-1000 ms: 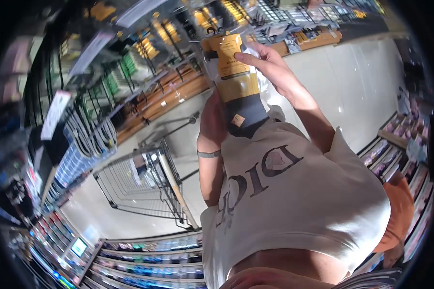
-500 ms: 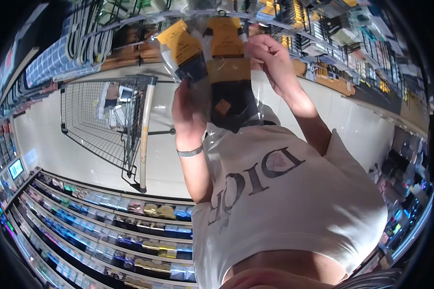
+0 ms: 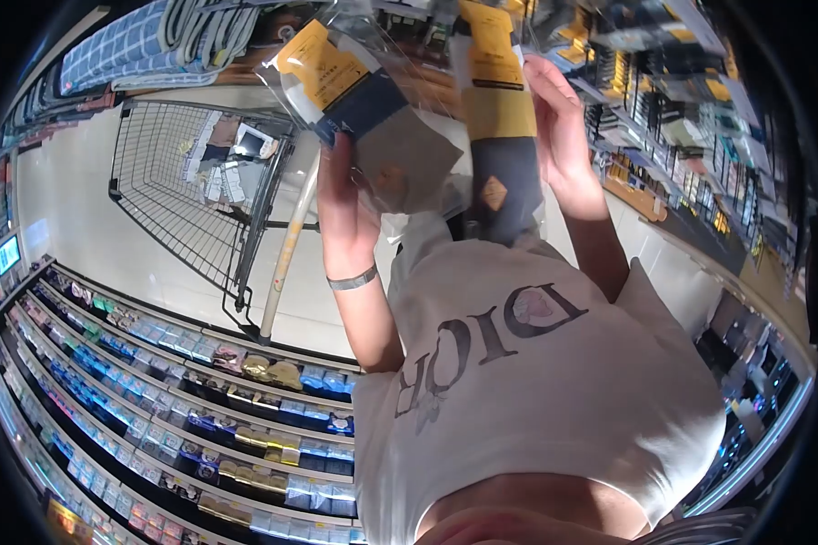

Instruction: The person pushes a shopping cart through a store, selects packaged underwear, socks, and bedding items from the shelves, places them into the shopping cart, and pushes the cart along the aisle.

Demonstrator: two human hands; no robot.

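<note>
My left hand [image 3: 348, 213], with a band at the wrist, is closed on the lower edge of a clear-wrapped pack [image 3: 368, 104] with a yellow card and navy and grey-brown fabric. This pack tilts to the left. My right hand [image 3: 562, 136] grips the right side of a second clear-wrapped pack [image 3: 502, 113], nearly upright, with a yellow card, a mustard band and dark grey fabric bearing a small orange diamond. The fingertips of my right hand are partly hidden behind it. Both packs are in front of my white shirt [image 3: 554, 381], side by side and slightly apart.
A wire shopping cart [image 3: 186, 195] holding several packaged items stands at the left. Long shelves [image 3: 200, 400] of small packs run along the lower left. Checked fabric [image 3: 118, 50] lies at the upper left, and racks of hanging packs [image 3: 691, 136] at the upper right.
The two packs have moved apart, and more of the left one shows, including its grey-brown part. My right hand has shifted right with its pack. The view has turned a little.
</note>
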